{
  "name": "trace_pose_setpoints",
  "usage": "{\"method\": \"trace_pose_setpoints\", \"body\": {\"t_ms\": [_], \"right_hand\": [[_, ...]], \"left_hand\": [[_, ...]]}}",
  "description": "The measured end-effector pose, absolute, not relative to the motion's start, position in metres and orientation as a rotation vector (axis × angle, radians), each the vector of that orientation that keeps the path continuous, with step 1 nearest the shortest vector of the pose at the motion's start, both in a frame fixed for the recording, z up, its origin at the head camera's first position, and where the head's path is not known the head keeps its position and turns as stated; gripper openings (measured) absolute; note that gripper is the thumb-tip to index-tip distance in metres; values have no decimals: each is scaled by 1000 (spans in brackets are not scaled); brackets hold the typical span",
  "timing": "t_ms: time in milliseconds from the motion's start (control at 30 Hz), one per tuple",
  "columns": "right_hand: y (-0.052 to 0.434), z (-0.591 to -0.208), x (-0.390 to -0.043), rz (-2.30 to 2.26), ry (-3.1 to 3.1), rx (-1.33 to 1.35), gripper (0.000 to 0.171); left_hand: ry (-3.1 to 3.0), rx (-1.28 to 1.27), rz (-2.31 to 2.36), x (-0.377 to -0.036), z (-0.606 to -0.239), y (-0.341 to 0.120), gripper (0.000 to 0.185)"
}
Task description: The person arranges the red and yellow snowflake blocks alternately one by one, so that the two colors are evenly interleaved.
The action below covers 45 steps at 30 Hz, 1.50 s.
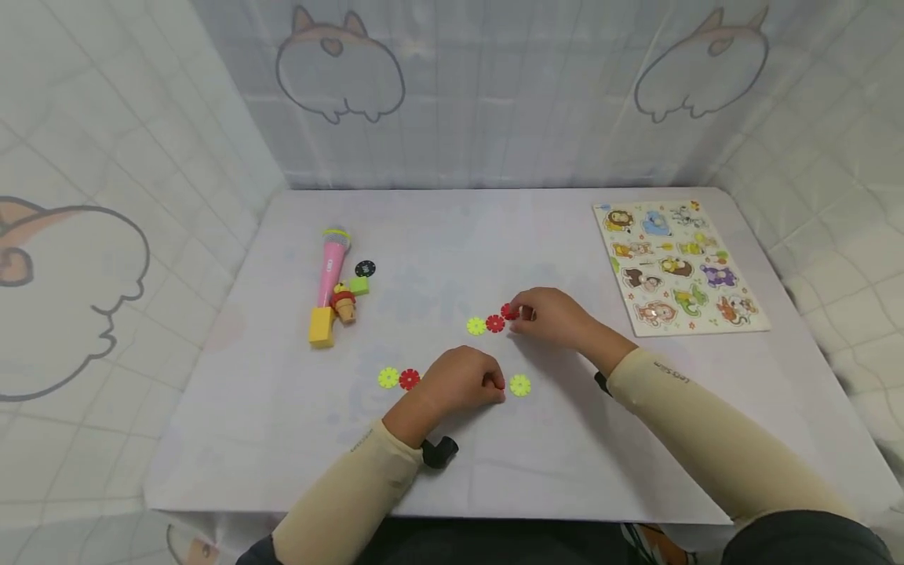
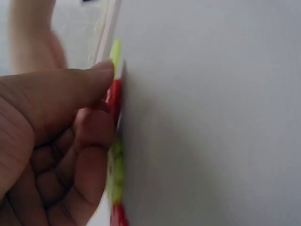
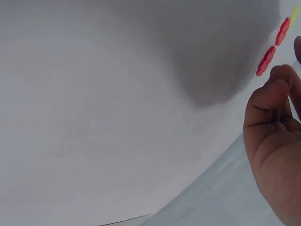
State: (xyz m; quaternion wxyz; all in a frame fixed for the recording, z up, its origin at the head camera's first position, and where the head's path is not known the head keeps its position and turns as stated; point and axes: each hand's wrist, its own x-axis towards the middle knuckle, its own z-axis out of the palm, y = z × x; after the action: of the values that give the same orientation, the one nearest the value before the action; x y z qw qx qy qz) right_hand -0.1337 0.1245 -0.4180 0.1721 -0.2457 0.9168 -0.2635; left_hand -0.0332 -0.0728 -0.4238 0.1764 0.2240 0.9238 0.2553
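My left hand [image 1: 462,380] pinches a red notched plastic disc [image 2: 115,94] between thumb and fingers, close over the table. A yellow-green disc [image 1: 520,385] lies just right of it. To its left lie a yellow-green disc [image 1: 388,378] and a red one [image 1: 410,379], partly covered by the hand. My right hand [image 1: 554,315] is loosely curled at the end of a farther row. In the right wrist view its fingertips are right by the end red disc [image 3: 266,61], with a second red disc [image 3: 282,31] and a yellow-green one [image 3: 294,15] beyond.
At the left stand a pink toy microphone [image 1: 332,271], a yellow block [image 1: 321,327], a green block [image 1: 359,286], a small toy figure [image 1: 344,303] and a black round chip [image 1: 365,268]. An animal puzzle board [image 1: 678,267] lies at the back right. Curtains surround the table [image 1: 233,439].
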Motion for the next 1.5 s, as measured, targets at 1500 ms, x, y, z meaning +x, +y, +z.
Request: {"method": "trace_pose_setpoints", "body": {"t_ms": [1500], "right_hand": [[177,-432,-60,-925,2502,-598,11]], "left_hand": [[2643,716,706,-39,-434,-47,8]]}}
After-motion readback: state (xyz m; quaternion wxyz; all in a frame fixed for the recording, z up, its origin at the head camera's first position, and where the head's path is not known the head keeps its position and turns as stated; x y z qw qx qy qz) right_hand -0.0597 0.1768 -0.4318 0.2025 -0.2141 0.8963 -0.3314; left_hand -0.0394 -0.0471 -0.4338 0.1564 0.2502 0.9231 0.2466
